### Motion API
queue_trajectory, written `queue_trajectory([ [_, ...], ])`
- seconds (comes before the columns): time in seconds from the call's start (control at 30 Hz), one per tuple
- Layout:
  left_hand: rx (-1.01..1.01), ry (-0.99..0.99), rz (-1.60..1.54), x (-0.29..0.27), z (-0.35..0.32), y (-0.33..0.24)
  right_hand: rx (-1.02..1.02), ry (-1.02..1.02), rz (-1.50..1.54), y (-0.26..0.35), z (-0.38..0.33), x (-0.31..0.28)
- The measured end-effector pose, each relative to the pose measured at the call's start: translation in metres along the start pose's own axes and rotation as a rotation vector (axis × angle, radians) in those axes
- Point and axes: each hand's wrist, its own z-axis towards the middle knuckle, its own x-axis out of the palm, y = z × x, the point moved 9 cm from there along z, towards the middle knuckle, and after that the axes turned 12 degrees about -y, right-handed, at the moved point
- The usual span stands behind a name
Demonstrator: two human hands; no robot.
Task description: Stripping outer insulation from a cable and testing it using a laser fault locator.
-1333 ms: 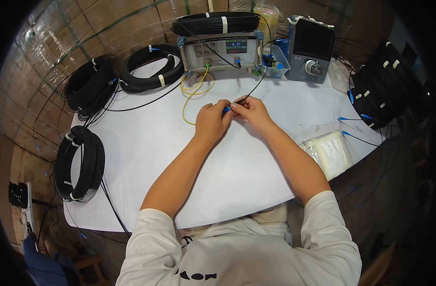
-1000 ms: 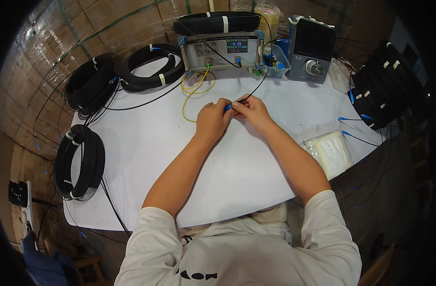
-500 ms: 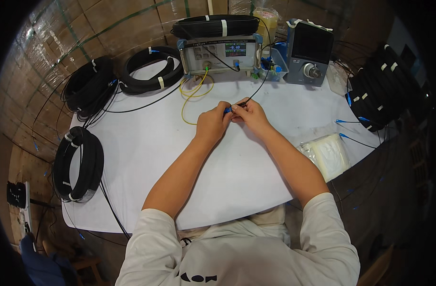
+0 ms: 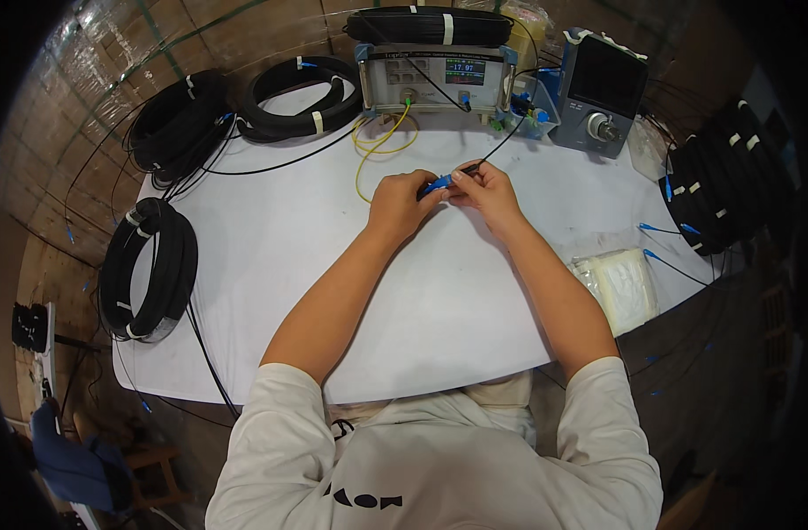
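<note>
Over the middle of the white table [image 4: 271, 265], my left hand [image 4: 397, 205] and my right hand [image 4: 482, 193] meet around a small blue connector [image 4: 437, 185]. Both pinch it, the left from the left end, the right from the right end. A thin black cable [image 4: 497, 150] runs from the connector back toward the grey test instrument [image 4: 435, 78] at the far edge. A yellow cable [image 4: 375, 148] loops on the table between the instrument and my left hand.
Black cable coils lie at the far left [image 4: 179, 124], far middle [image 4: 298, 93], left edge [image 4: 148, 269] and on top of the instrument [image 4: 435, 25]. A blue-grey meter with a screen [image 4: 601, 93] stands far right, more coils [image 4: 731, 185] at the right edge, a clear plastic bag [image 4: 620, 287] near right.
Both hands stay together on the blue connector, with only small finger movements. The view has shifted slightly.
</note>
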Motion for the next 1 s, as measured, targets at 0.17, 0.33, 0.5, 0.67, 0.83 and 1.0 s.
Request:
queue_trajectory([
  [0.17,-0.101,0.091,-0.188,0.012,-0.004,0.019,0.009,0.037,0.005,-0.002,0.002,-0.001],
  [0.33,-0.187,0.151,-0.334,0.019,-0.004,0.029,0.010,0.051,0.006,-0.001,0.001,0.000],
  [0.5,-0.207,0.151,-0.327,0.020,-0.004,0.033,0.030,0.026,0.008,-0.001,0.001,-0.001],
  [0.67,-0.217,0.157,-0.266,0.018,-0.004,0.030,0.053,-0.016,0.028,-0.004,0.003,-0.005],
  [0.83,-0.231,0.161,-0.319,0.018,-0.004,0.034,0.023,-0.027,0.017,-0.002,0.003,-0.004],
  [1.0,-0.341,0.200,-0.491,0.024,-0.007,0.041,0.029,-0.014,-0.014,-0.003,0.003,-0.004],
])
